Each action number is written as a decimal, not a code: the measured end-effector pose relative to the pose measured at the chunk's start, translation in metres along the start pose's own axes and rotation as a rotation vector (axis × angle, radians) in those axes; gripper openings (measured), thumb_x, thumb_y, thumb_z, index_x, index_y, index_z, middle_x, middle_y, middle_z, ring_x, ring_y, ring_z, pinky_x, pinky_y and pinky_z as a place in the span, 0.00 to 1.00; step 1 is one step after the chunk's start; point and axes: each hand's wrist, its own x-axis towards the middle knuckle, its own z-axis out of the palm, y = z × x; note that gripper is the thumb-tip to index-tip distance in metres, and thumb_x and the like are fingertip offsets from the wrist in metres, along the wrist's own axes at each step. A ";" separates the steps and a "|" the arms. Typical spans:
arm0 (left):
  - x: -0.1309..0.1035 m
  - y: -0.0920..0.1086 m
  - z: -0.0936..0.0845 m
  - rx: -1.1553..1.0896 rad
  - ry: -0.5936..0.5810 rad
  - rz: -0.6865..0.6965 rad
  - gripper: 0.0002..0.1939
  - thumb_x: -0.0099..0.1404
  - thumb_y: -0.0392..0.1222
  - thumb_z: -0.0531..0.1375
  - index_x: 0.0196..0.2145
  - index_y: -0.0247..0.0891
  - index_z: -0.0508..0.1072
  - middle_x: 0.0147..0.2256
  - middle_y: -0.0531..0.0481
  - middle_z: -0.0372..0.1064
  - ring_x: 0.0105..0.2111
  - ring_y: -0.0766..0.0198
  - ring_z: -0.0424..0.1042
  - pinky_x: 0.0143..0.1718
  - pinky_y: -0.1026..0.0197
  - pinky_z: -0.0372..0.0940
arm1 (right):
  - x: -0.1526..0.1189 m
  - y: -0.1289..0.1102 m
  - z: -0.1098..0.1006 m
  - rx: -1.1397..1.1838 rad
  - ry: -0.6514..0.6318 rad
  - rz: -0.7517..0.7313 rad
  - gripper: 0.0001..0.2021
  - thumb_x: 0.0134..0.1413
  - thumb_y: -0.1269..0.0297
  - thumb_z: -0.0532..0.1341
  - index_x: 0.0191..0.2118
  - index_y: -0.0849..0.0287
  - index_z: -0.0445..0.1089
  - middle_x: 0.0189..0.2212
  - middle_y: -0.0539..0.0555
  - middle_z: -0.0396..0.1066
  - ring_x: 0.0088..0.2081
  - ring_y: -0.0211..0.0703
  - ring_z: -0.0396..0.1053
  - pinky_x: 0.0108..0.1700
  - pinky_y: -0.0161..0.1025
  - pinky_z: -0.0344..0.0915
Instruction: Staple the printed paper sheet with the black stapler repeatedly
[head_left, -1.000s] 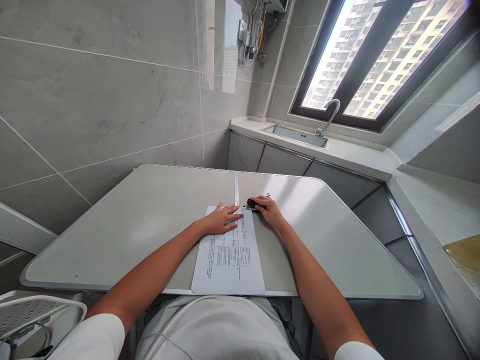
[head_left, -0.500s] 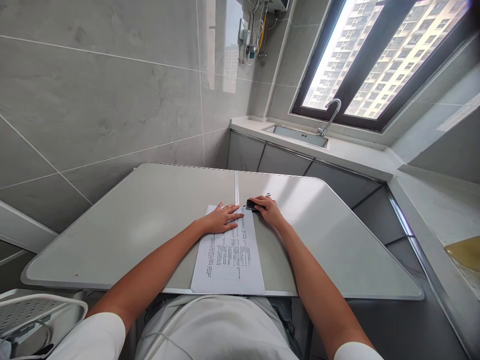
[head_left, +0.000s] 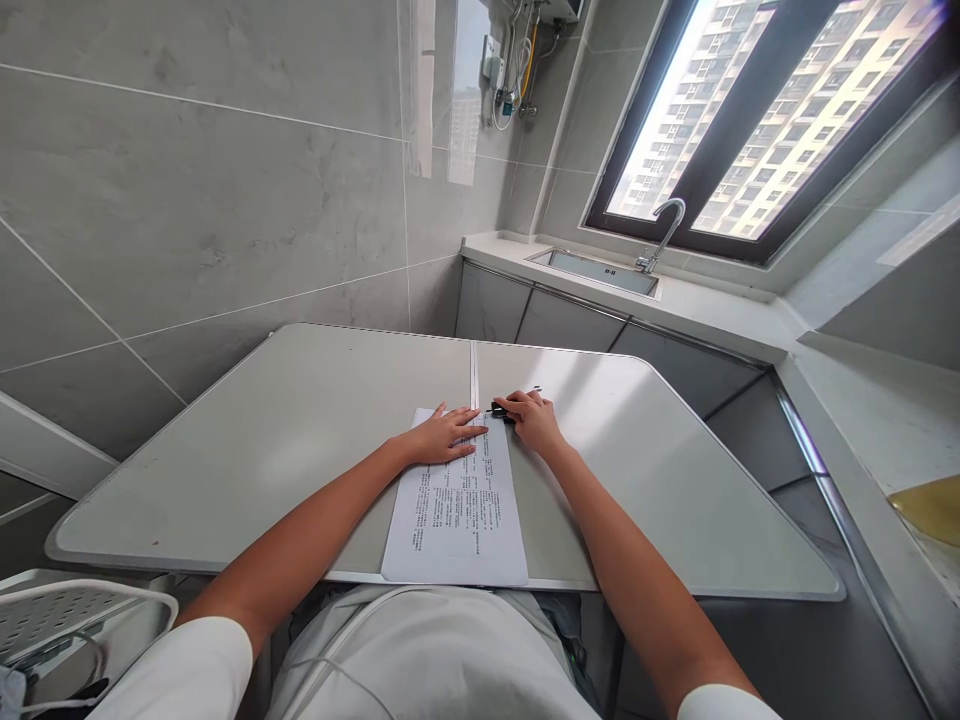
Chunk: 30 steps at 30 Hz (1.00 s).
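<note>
A printed sheet of paper [head_left: 457,530], perhaps a stack, lies on the pale table [head_left: 300,400] with its lower edge at the table's near edge. My left hand [head_left: 442,437] rests flat on its upper part, fingers spread and pointing right. At the paper's upper right corner is a small black stapler [head_left: 498,410]. My right hand [head_left: 532,420] is closed around it from the right and covers most of it. Its left end meets the corner of the paper.
White basket [head_left: 90,610] at the lower left, beside the table. Behind the table are a counter [head_left: 720,310] with a sink [head_left: 596,272] and a faucet [head_left: 664,232], below a window. A small dark item [head_left: 537,388] lies just beyond my right hand.
My right hand has shifted slightly on the stapler, and less of the stapler's black top shows. My left hand stays in place on the paper.
</note>
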 end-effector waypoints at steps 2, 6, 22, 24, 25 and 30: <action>0.000 0.000 0.000 -0.002 0.001 0.001 0.28 0.77 0.59 0.49 0.71 0.56 0.60 0.75 0.47 0.41 0.74 0.44 0.44 0.70 0.29 0.32 | -0.001 -0.006 -0.001 -0.066 -0.015 0.012 0.26 0.64 0.75 0.54 0.57 0.37 0.75 0.50 0.52 0.76 0.48 0.52 0.67 0.55 0.52 0.56; -0.001 0.001 -0.001 0.005 -0.003 -0.006 0.28 0.77 0.58 0.50 0.71 0.56 0.60 0.75 0.46 0.41 0.74 0.44 0.44 0.70 0.29 0.32 | -0.004 -0.015 0.000 -0.178 -0.021 0.011 0.27 0.62 0.78 0.54 0.56 0.38 0.74 0.50 0.53 0.75 0.52 0.56 0.64 0.59 0.59 0.51; -0.002 -0.001 0.001 0.027 0.036 0.007 0.27 0.77 0.58 0.50 0.70 0.56 0.61 0.74 0.46 0.44 0.73 0.46 0.48 0.71 0.31 0.36 | -0.011 0.029 -0.010 -0.003 0.076 0.265 0.16 0.59 0.71 0.60 0.52 0.54 0.69 0.48 0.58 0.74 0.49 0.53 0.69 0.42 0.42 0.61; -0.002 -0.001 0.001 0.031 0.042 0.003 0.27 0.77 0.58 0.50 0.70 0.56 0.61 0.74 0.46 0.45 0.73 0.46 0.48 0.71 0.32 0.37 | -0.012 0.035 -0.011 0.026 0.074 0.310 0.13 0.59 0.66 0.62 0.50 0.54 0.68 0.44 0.57 0.75 0.45 0.51 0.70 0.39 0.40 0.60; -0.002 -0.001 0.001 0.034 0.042 0.001 0.27 0.77 0.58 0.50 0.70 0.56 0.61 0.74 0.46 0.45 0.73 0.46 0.48 0.71 0.31 0.37 | -0.012 0.036 -0.012 0.038 0.067 0.316 0.12 0.59 0.64 0.63 0.49 0.54 0.68 0.43 0.56 0.75 0.43 0.50 0.70 0.37 0.39 0.59; -0.001 -0.001 0.002 0.047 0.037 -0.022 0.28 0.77 0.59 0.49 0.70 0.55 0.61 0.74 0.46 0.44 0.73 0.45 0.47 0.71 0.30 0.36 | -0.011 0.034 -0.011 0.048 0.088 0.347 0.09 0.56 0.63 0.63 0.42 0.53 0.66 0.38 0.54 0.75 0.37 0.47 0.69 0.34 0.37 0.57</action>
